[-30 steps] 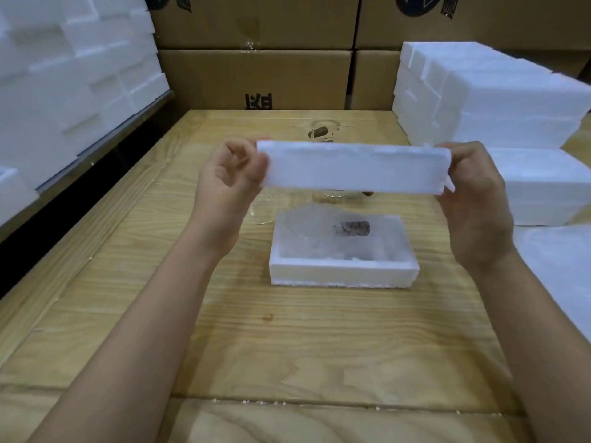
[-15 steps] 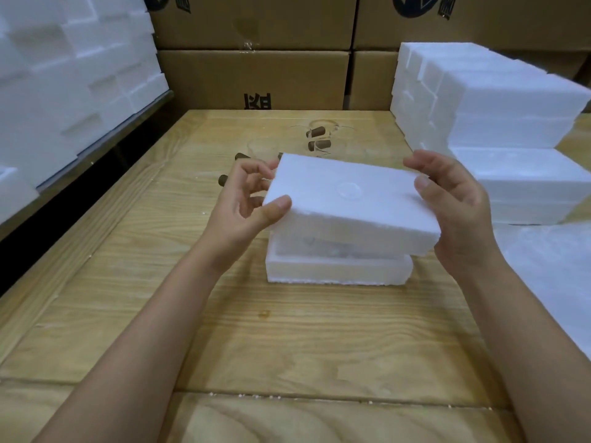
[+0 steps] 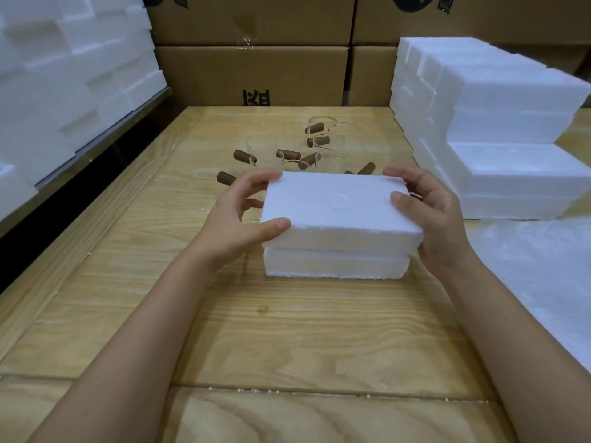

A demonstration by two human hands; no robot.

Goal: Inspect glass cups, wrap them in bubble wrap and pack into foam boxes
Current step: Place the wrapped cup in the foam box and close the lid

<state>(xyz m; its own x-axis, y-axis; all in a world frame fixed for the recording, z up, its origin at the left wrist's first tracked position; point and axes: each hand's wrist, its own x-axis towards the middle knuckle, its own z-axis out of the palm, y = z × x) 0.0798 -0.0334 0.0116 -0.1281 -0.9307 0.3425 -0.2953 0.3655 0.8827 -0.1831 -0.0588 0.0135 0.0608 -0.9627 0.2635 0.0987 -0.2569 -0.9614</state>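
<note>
– White foam lid [image 3: 339, 206], where?
– Over the foam box [image 3: 335, 263], mid worktop [image 3: 287, 330]. Lid overhangs the box a little at the near edge. Can't tell if it's fully seated.
– Hands?
– Both pinching the lid by its short ends. Left hand [image 3: 236, 215]: thumb on the near left corner, fingers curled onto the far left edge. Right hand [image 3: 428, 212]: thumb on top near the right edge, fingers hooked over the far right corner, palm by the side.
– Box contents?
– Hidden under the lid.
– Cups?
– Glass cups [image 3: 287, 148], clear with brown handles, clustered on the worktop just behind the box.
– Rest?
– Stacked foam boxes [image 3: 499, 123] far right, more foam [image 3: 64, 75] on the left, cardboard boxes [image 3: 252, 71] at the back, white sheet [image 3: 543, 282] near right.
</note>
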